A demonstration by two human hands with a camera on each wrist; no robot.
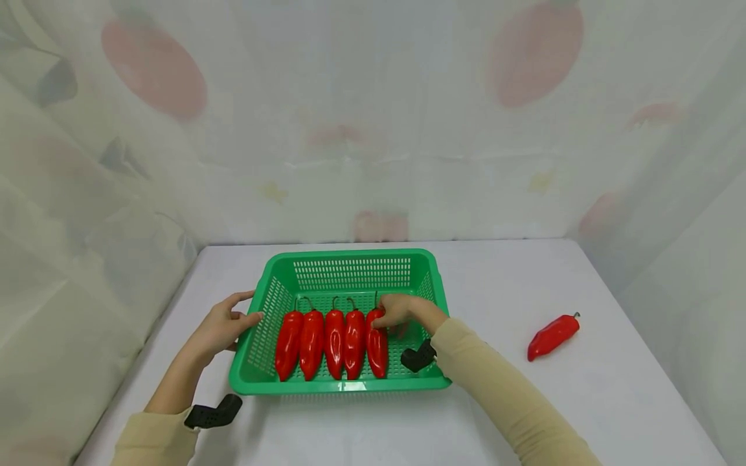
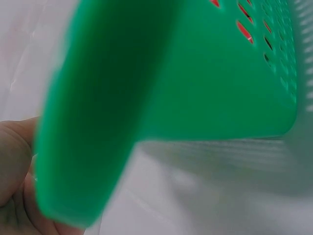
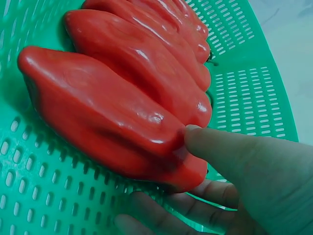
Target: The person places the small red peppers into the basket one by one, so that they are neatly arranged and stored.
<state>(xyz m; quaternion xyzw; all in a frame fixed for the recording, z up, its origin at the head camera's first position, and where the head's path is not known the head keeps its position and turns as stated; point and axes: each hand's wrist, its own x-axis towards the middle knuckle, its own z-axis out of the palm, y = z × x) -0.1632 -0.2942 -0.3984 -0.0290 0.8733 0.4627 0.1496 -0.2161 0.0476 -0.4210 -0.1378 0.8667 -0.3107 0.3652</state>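
A green plastic basket with slotted walls holds several long red peppers in a row, side by side, stems toward the far wall. My left hand grips the basket's left rim, thumb on the edge; the left wrist view shows part of that hand beside the blurred green rim. Inside the basket, my right hand holds the stem end of the rightmost red pepper. Up close in the right wrist view, the thumb lies on top of this pepper and the other fingers curl at its side.
One more red pepper lies alone on the white table, right of the basket. White cloth with printed shapes hangs behind and along both sides. Each wrist carries a small black device.
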